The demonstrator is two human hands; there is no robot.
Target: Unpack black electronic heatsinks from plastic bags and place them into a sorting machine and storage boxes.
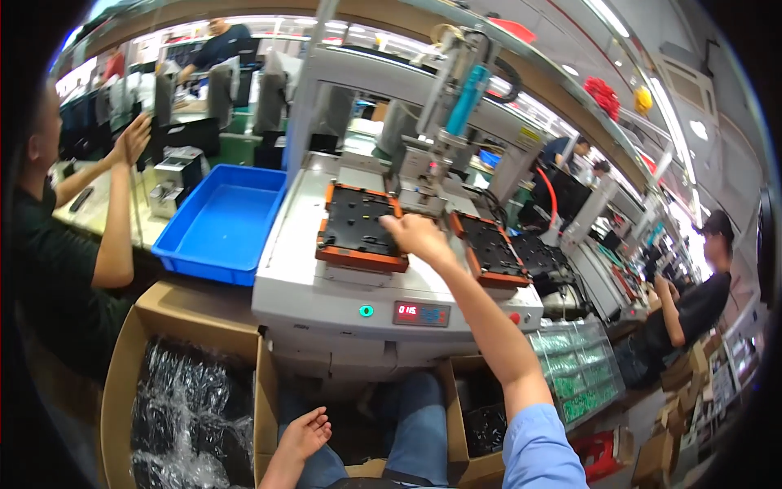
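My right hand (419, 236) reaches over the right side of a black plastic panel (355, 222), its fingers drawn together near the panel's surface. Whatever they pinch, if anything, is too small to make out. The panel lies in an orange-framed fixture (362, 259) on a white benchtop machine (285, 281). To the right, a second orange fixture (507, 279) holds a similar black panel (491, 244). Above and behind the fixtures stands the machine's vertical head with a turquoise cylinder (467, 99). My left hand (307, 432) hovers over my lap, empty, with its fingers loosely bent and apart.
A blue plastic tray (218, 224) sits left of the machine. Below it, a cardboard box (265, 391) contains plastic-wrapped black parts. Another box (456, 407) stands by my right leg, near a clear compartmented case (575, 367) of green pieces. Co-workers (73, 244) stand on both sides.
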